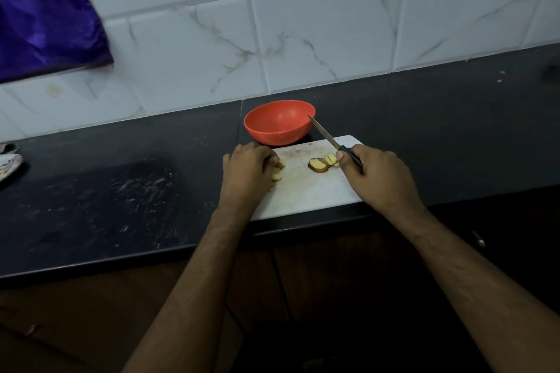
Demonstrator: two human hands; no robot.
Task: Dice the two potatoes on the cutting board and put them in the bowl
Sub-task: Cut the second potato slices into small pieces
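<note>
Two lots of potato lie on the white cutting board, which sits at the front edge of the dark surface: a small heap of pale pieces at the board's left edge, and a few skin-on slices near its far right corner. The left hand rests over the heap with its fingers curled down onto it; how many pieces lie beneath, and whether the fingers pinch them or only steady them, cannot be told, though it reads as a hold. The right hand grips the black handle of the knife, whose blade is raised off the board and points toward the far edge, its tip over the rim of the orange bowl. That bowl stands just beyond the board's far edge and looks empty, so by my judgement the dicing is partway along and nothing has yet gone in. The next move probably calls for bringing the blade down across the held pieces, clear of the left fingertips, then cross-cutting the slices by the right hand. That hand hides part of the slices, so their count is unclear. At the surface's left edge an object is cut off and unreadable; purple cloth hangs against the tiled wall.
</note>
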